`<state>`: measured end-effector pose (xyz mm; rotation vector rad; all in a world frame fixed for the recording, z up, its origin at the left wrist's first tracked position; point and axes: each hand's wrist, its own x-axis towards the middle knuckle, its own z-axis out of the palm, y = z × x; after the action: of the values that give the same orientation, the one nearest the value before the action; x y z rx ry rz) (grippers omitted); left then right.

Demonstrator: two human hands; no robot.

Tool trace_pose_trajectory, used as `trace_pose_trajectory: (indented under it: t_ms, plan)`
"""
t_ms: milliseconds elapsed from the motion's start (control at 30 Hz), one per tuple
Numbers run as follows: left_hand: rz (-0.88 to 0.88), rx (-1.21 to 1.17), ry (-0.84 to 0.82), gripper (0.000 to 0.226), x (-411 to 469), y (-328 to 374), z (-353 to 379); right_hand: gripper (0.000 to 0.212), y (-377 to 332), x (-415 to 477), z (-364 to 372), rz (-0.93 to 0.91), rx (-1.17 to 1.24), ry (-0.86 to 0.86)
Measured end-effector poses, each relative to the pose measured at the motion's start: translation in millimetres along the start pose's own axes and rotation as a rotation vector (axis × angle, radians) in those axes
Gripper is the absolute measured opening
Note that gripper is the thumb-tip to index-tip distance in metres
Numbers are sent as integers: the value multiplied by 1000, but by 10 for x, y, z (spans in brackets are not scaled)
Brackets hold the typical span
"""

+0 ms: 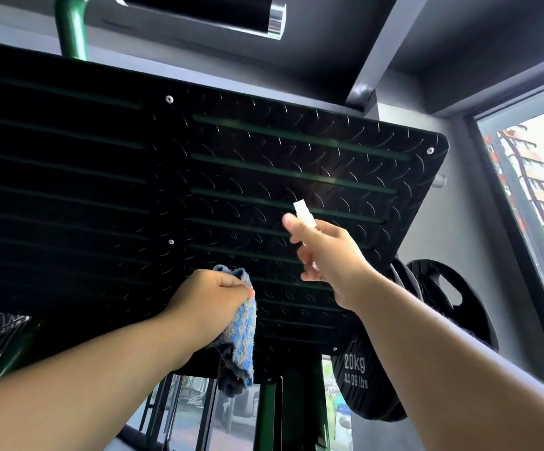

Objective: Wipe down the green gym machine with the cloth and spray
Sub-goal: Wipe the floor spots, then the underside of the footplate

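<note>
Window (537,196) right, weight plates (361,385) beside footplate (264,151), cloth (241,336)

Black tread-patterned footplate (264,151) on green frame (72,30).

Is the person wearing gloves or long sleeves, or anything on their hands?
No gloves. The left hand and the right hand are both bare, with no rings, watch or bracelet showing. No sleeves show either: both arms are uncovered right down to the edge of the picture.
</note>
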<state>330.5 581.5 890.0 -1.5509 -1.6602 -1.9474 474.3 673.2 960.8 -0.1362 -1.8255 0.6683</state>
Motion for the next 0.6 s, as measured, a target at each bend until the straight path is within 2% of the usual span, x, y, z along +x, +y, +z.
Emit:
trace_pose_trajectory:
  t_ms: [67, 234, 300, 400, 500, 600]
  plan:
    - [1, 6, 0, 16, -2, 2, 34, 40, -1, -3, -33, 34, -6, 8]
    - [9, 15, -9, 15, -11, 25, 114, 18, 51, 9, -121, 19, -22, 29]
    - [20, 24, -13, 16, -8, 23, 138, 29, 38, 7, -158, 51, 17, 68]
    - [28, 35, -43, 18, 1, -2, 173, 57, 4, 40, -230, 136, 99, 211]
    - [37, 41, -63, 17, 2, -6, 249, 56, -40, 113, -324, 172, 176, 418]
    - [57, 58, -61, 18, -4, 32, 284, 53, -132, 204, -311, 168, 237, 520]
